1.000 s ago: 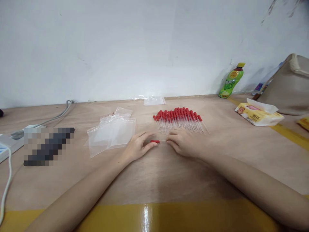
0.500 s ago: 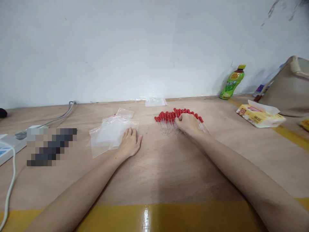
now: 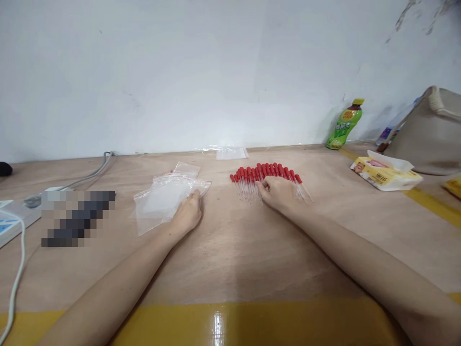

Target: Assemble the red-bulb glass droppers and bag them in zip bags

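Observation:
Clear zip-lock bags (image 3: pixel 154 204) lie in a loose stack left of centre. At the stack's right edge, my left hand (image 3: pixel 188 211) is closed on the side of the top zip-lock bag, which bends up slightly there. To the right, a row of thin clear droppers with red rubber bulbs (image 3: pixel 257 174) lies side by side on the table. My right hand (image 3: pixel 276 192) rests over the middle of this row, fingers curled and pressed together. Whatever sits in those fingers is hidden from view; some dropper stems are covered by the hand.
Another flat bag (image 3: pixel 231 153) lies by the wall. At right stand a green drink bottle (image 3: pixel 345 126), a yellow tissue pack (image 3: pixel 387 174) and a beige cloth bag (image 3: pixel 430 134). Cables and a white power strip (image 3: pixel 12 221) are at left, near a blurred dark object (image 3: pixel 77 221).
My left hand has gone from lying spread on the bags to gripping the top one's edge, lifting it slightly. My right hand has shifted a little left and nearer to me along the droppers.

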`<state>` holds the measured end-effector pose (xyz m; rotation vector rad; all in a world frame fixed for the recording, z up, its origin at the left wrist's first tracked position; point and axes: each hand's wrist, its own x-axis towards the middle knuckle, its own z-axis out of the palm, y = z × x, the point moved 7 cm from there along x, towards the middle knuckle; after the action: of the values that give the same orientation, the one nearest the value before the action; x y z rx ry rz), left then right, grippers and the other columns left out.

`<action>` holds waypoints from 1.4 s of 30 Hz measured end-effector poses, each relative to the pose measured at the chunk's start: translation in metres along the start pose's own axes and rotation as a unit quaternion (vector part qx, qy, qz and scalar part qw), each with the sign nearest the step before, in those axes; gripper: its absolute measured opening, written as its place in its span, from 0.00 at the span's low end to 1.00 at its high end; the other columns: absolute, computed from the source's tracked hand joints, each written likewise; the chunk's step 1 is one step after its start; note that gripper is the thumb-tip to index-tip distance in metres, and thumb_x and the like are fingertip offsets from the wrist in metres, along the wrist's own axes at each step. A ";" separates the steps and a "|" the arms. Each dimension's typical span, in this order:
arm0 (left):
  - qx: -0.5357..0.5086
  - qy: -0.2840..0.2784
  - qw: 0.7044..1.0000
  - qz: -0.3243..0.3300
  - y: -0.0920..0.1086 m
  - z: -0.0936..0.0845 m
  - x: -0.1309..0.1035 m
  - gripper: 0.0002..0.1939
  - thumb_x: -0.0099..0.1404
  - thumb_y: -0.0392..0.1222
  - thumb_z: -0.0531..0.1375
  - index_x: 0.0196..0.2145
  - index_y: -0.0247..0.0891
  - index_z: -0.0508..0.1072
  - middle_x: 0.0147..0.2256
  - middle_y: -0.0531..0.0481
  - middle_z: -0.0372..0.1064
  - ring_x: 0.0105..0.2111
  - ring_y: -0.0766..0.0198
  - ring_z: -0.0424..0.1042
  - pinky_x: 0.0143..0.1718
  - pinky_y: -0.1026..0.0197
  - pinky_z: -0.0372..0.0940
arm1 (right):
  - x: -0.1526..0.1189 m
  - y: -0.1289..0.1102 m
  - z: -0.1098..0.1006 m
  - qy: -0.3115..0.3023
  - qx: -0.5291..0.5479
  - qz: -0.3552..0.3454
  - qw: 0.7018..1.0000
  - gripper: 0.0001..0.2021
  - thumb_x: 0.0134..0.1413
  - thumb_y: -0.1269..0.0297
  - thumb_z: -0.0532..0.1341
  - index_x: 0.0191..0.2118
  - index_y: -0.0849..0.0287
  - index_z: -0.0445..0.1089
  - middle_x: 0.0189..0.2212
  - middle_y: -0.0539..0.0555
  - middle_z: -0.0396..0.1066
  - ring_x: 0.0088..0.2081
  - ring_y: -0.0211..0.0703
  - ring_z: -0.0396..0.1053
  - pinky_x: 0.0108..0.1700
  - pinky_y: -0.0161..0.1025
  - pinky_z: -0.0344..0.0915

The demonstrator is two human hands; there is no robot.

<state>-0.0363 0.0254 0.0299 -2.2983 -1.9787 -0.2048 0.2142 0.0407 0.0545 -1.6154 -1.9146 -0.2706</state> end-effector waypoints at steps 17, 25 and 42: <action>-0.168 -0.135 0.880 0.424 0.070 -0.033 -0.071 0.26 0.64 0.43 0.51 0.59 0.45 0.51 0.58 0.48 0.49 0.59 0.57 0.46 0.59 0.51 0.45 | -0.059 -0.025 -0.018 -0.102 0.234 -0.288 0.923 0.07 0.53 0.65 0.56 0.36 0.57 0.70 0.30 0.54 0.67 0.35 0.41 0.63 0.38 0.41 0.60; -0.128 -0.110 0.910 0.379 0.072 -0.010 -0.066 0.25 0.67 0.47 0.46 0.60 0.47 0.46 0.61 0.49 0.36 0.61 0.56 0.37 0.60 0.46 0.35 | -0.062 -0.029 -0.018 -0.106 0.287 -0.299 0.904 0.07 0.52 0.65 0.58 0.37 0.57 0.70 0.31 0.54 0.68 0.34 0.40 0.63 0.36 0.40 0.62; -0.085 -0.160 0.902 0.392 0.070 -0.006 -0.072 0.31 0.65 0.54 0.43 0.61 0.45 0.37 0.62 0.48 0.28 0.61 0.54 0.30 0.59 0.46 0.32 | -0.080 -0.054 -0.028 -0.252 0.152 -0.449 0.844 0.24 0.52 0.49 0.54 0.55 0.49 0.58 0.52 0.56 0.60 0.54 0.47 0.55 0.53 0.52 0.48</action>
<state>0.0222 -0.0563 0.0246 -3.1857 -0.9795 0.0832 0.1774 -0.0520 0.0436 -0.4940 -2.8516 0.1166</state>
